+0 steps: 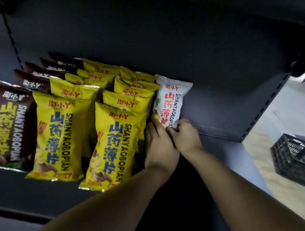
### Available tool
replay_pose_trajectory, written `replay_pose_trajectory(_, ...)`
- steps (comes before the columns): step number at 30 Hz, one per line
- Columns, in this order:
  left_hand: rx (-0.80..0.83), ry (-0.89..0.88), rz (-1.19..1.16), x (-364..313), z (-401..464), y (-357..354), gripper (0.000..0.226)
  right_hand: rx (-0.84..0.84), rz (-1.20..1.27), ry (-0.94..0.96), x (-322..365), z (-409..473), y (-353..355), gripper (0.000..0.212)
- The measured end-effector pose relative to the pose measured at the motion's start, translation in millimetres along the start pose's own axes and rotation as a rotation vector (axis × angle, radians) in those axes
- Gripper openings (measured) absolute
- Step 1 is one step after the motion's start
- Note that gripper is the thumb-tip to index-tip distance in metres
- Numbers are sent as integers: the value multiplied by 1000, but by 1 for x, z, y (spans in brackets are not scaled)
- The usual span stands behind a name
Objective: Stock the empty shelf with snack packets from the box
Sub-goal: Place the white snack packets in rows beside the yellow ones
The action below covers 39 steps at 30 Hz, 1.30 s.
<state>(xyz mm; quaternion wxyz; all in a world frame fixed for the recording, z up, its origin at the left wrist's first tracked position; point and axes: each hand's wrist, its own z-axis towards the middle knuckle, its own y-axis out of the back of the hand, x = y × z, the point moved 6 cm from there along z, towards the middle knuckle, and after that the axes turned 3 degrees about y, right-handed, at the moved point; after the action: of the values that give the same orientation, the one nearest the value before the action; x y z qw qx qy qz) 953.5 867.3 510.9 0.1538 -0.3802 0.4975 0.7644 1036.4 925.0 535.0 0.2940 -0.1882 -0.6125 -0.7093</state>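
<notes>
Dark shelf (221, 151) backing is swallowing detail behind the rows. A white packet (170, 102) is standing upright at the back, right of the yellow packets (117, 145); the right hand (186, 136) is pinching its lower edge, the left hand (159, 148) lying flat and spread, covering its base. Brown packets (7, 125) are lining the left. A black crate (299, 159) is sitting blurred on the floor, partly cut off.

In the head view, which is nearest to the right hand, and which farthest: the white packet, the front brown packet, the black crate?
1. White packet: the right hand grips its bottom edge, at the shelf's back.
2. Black crate: on the floor, to the right.
3. Front brown packet: far left, front of shelf.
</notes>
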Motion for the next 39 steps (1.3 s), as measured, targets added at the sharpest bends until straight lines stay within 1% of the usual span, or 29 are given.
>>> replay_pose_trajectory(2, -23, -13, -6, 1, 0, 2, 61, -34, -49, -8, -2, -12, 6, 34)
replay_pose_trajectory(4, -26, -37, -30, -2, -6, 7, 53, -48, -81, 0, -1, -30, 14, 31)
replay_pose_trajectory(7, -53, -123, -133, -16, -28, 26, 43, -64, -9, 72, 4, -59, 32, 27)
replay_pose_trajectory(9, -63, -208, -247, -27, -51, 40, 38, -82, 46, 125, 7, -81, 45, 26)
replay_pose_trajectory(11, -66, -275, -297, -36, -78, 49, 37, -92, 87, 160, 9, -104, 56, 25)
replay_pose_trajectory(13, -65, -318, -305, -42, -104, 54, 39, -83, 112, 187, 8, -126, 67, 21)
replay_pose_trajectory(16, -31, -358, -306, -45, -138, 53, 34, -24, 111, 248, 1, -155, 79, 18)
replay_pose_trajectory(18, -2, -390, -321, -43, -162, 49, 35, 5, 125, 274, -8, -175, 84, 14)
replay_pose_trajectory(22, 89, -427, -351, -31, -215, 41, 37, 37, 147, 235, -34, -230, 85, 13)
replay_pose_trajectory(25, 109, -606, -283, -15, -264, 29, 36, -28, 212, 163, -60, -296, 72, 10)
replay_pose_trajectory(26, 159, -653, -258, -6, -282, 20, 39, -14, 213, 118, -70, -318, 63, 16)
replay_pose_trajectory(27, 230, -669, -230, 6, -299, 10, 40, 36, 191, 78, -82, -336, 52, 23)
replay_pose_trajectory(28, 309, -668, -189, 20, -314, -1, 42, 113, 146, 40, -95, -351, 38, 24)
replay_pose_trajectory(29, 386, -656, -132, 36, -328, -13, 42, 203, 83, -3, -109, -364, 24, 21)
replay_pose_trajectory(31, 523, -627, 49, 67, -344, -37, 34, 389, -62, -91, -140, -382, -4, 11)
replay_pose_trajectory(32, 612, -598, 136, 81, -349, -49, 31, 467, -116, -135, -157, -388, -18, 10)
replay_pose_trajectory(33, 709, -527, 184, 95, -349, -62, 29, 530, -147, -179, -173, -391, -31, 11)
replay_pose_trajectory(36, 1016, -318, 368, 143, -354, -106, 25, 649, -181, -346, -220, -396, -66, 13)
replay_pose_trajectory(37, 1092, -276, 436, 158, -356, -121, 26, 676, -178, -413, -237, -397, -77, 14)
replay_pose_trajectory(38, 1135, -277, 494, 169, -358, -132, 28, 699, -168, -477, -252, -399, -87, 17)
replay_pose_trajectory(39, 1167, -233, 521, 182, -359, -141, 31, 722, -153, -528, -264, -400, -96, 23)
